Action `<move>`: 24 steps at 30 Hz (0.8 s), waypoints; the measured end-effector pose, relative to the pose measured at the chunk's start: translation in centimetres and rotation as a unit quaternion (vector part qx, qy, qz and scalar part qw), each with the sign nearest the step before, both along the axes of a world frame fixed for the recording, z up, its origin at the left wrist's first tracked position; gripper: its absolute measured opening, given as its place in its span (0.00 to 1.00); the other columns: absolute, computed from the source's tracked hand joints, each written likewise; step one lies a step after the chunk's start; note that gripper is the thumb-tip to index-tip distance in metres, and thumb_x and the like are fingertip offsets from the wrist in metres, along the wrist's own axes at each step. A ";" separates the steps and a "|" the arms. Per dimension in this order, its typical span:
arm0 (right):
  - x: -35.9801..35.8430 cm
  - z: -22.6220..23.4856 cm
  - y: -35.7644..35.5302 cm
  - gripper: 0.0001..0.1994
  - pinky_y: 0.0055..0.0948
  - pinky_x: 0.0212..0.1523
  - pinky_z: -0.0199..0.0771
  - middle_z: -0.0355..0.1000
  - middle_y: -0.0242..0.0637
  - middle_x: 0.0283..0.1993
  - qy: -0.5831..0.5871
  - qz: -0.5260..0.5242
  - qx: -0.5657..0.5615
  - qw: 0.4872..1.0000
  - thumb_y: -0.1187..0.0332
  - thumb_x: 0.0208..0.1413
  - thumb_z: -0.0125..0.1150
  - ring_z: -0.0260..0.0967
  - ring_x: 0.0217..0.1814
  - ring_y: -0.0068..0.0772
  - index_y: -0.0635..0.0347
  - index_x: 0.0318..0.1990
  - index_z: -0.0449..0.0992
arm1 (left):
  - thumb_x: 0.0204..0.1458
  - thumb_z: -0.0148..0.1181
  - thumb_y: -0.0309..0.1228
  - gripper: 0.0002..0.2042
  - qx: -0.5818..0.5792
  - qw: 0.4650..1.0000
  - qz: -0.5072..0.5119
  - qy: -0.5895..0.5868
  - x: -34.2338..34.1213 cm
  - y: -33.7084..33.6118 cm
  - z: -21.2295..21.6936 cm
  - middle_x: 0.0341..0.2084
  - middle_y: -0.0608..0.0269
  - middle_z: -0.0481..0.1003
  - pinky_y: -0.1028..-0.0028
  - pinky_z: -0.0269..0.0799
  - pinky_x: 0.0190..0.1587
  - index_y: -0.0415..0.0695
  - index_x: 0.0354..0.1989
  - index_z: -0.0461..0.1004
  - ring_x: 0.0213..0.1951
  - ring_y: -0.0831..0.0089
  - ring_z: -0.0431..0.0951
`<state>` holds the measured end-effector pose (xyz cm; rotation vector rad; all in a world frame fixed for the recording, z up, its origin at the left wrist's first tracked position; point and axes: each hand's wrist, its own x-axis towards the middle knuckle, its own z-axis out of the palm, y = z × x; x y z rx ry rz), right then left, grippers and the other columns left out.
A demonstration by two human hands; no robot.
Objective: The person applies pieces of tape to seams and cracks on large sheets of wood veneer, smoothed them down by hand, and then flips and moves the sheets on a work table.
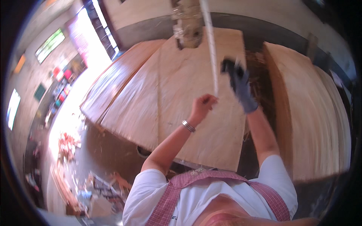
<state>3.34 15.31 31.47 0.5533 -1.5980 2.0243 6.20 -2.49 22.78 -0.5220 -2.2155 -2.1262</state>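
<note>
My left hand (203,105), bare with a metal bracelet at the wrist, is above a wide pale wood sheet (188,113). Its fingers are closed at the lower end of a long thin white strip (212,49), which runs up past the top of the picture. To the right is my right hand (239,83) in a grey glove with dark fingertips, raised over the sheet's right edge and apart from the strip. Motion smears its fingers, so whether it holds anything cannot be made out.
Thick stacks of thin wood sheets stand at the right (313,116) and at the left (124,75). A blurred brownish object (187,24) hangs over the sheet's far edge. Wood scraps (102,192) litter the floor at lower left. A bright doorway (92,41) opens at far left.
</note>
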 end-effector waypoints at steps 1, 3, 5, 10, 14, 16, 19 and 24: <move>-0.8 3.9 -1.0 0.13 0.23 0.43 0.72 0.77 0.32 0.43 0.038 0.011 0.003 0.999 0.67 0.64 0.55 0.72 0.42 0.19 0.65 0.49 0.77 | 0.60 0.56 0.31 0.09 -0.016 0.999 -0.020 -0.019 1.8 0.0 -0.9 0.27 0.70 0.78 0.81 0.70 0.28 0.41 0.37 0.79 0.26 0.85 0.72; -2.4 11.9 -3.1 0.12 0.23 0.41 0.72 0.78 0.32 0.43 0.113 0.044 0.004 0.993 0.66 0.60 0.61 0.74 0.42 0.19 0.65 0.47 0.78 | 0.59 0.57 0.32 0.08 -0.037 0.997 -0.030 -0.057 4.8 0.0 -4.0 0.25 0.71 0.78 0.81 0.69 0.27 0.42 0.38 0.80 0.25 0.86 0.71; 0.4 18.1 -3.8 0.12 0.22 0.35 0.72 0.79 0.32 0.37 0.185 0.002 0.081 0.979 0.66 0.57 0.66 0.74 0.35 0.19 0.63 0.44 0.79 | 0.58 0.58 0.32 0.08 -0.080 0.987 -0.117 -0.081 6.8 0.8 -5.8 0.27 0.71 0.77 0.80 0.70 0.28 0.43 0.41 0.80 0.26 0.85 0.71; 7.5 12.6 -9.4 0.14 0.19 0.22 0.66 0.75 0.33 0.25 0.002 0.065 0.048 0.997 0.60 0.63 0.57 0.70 0.22 0.18 0.63 0.46 0.77 | 0.58 0.58 0.32 0.15 -0.279 0.960 -0.005 -0.006 8.2 -8.3 -8.8 0.36 0.70 0.78 0.75 0.73 0.37 0.46 0.53 0.75 0.32 0.81 0.73; 12.5 7.5 -11.1 0.14 0.17 0.18 0.61 0.73 0.32 0.23 -0.145 0.095 0.088 0.981 0.58 0.64 0.55 0.65 0.19 0.15 0.61 0.42 0.77 | 0.65 0.47 0.41 0.25 0.166 0.975 -0.098 0.113 8.1 -9.2 7.3 0.51 0.61 0.74 0.75 0.70 0.52 0.39 0.65 0.60 0.53 0.76 0.72; 13.2 5.4 -11.4 0.13 0.18 0.22 0.63 0.72 0.31 0.25 -0.119 0.080 0.114 0.983 0.61 0.63 0.55 0.68 0.22 0.19 0.62 0.42 0.77 | 0.67 0.43 0.42 0.24 0.191 0.954 -0.168 0.158 9.3 -8.7 13.4 0.51 0.55 0.74 0.75 0.71 0.51 0.37 0.65 0.59 0.51 0.74 0.74; 14.6 2.6 -14.0 0.12 0.25 0.35 0.71 0.76 0.34 0.34 0.053 -0.065 0.181 0.980 0.66 0.62 0.56 0.74 0.35 0.28 0.67 0.45 0.76 | 0.67 0.43 0.43 0.25 0.163 0.965 -0.182 0.095 9.9 -9.0 15.4 0.49 0.49 0.75 0.74 0.73 0.48 0.36 0.63 0.60 0.45 0.70 0.78; 17.3 -0.6 -20.5 0.12 0.27 0.40 0.73 0.77 0.34 0.38 0.150 -0.235 0.260 0.925 0.70 0.59 0.58 0.74 0.41 0.30 0.65 0.48 0.76 | 0.66 0.45 0.42 0.22 0.273 0.949 -0.153 -0.034 11.8 -13.9 14.0 0.44 0.48 0.77 0.75 0.76 0.43 0.34 0.58 0.63 0.39 0.69 0.81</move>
